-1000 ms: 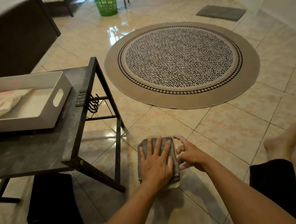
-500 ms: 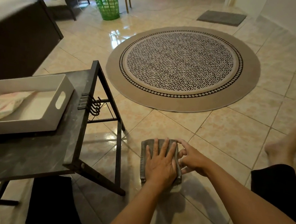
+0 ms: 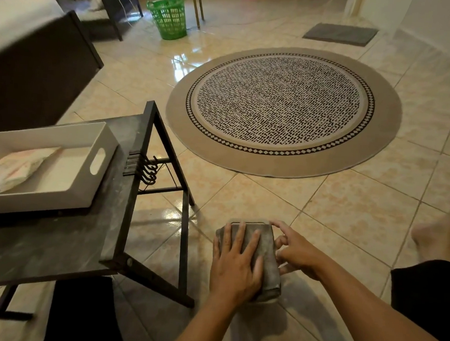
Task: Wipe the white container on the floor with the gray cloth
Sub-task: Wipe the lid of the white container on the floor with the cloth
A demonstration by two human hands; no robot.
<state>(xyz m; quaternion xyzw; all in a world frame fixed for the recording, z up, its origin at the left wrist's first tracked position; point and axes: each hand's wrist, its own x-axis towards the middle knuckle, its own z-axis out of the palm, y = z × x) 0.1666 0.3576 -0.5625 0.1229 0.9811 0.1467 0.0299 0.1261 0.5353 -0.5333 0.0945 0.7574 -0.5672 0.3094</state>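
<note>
On the glossy beige tiled floor [image 3: 349, 205], close to the person and just off the near right corner of a dark folding table [image 3: 53, 243], sits the white container [image 3: 247, 221], almost wholly covered by the gray cloth [image 3: 266, 250]; only a thin pale rim with rounded corners shows at its far edge, plus a sliver at the near right corner. The cloth is a folded, thick, slightly mottled gray pad draped over the container's top and hanging a little over the right side. The left hand [image 3: 234, 267] lies flat on the cloth, palm down, fingers spread and pointing away from the person, pressing it onto the container. The right hand [image 3: 296, 251] is at the container's right side, fingers curled, its fingertips [image 3: 281, 226] touching the far right corner of cloth and container; whether it pinches the cloth or only steadies the side cannot be told. On the tabletop, toward its left edge, a white tray [image 3: 95, 180] with a cut-out handle holds a crumpled plastic packet [image 3: 16, 169]. Farther off lie a round patterned rug [image 3: 284, 110], a green basket [image 3: 168, 17] and a gray mat [image 3: 340, 34]
</note>
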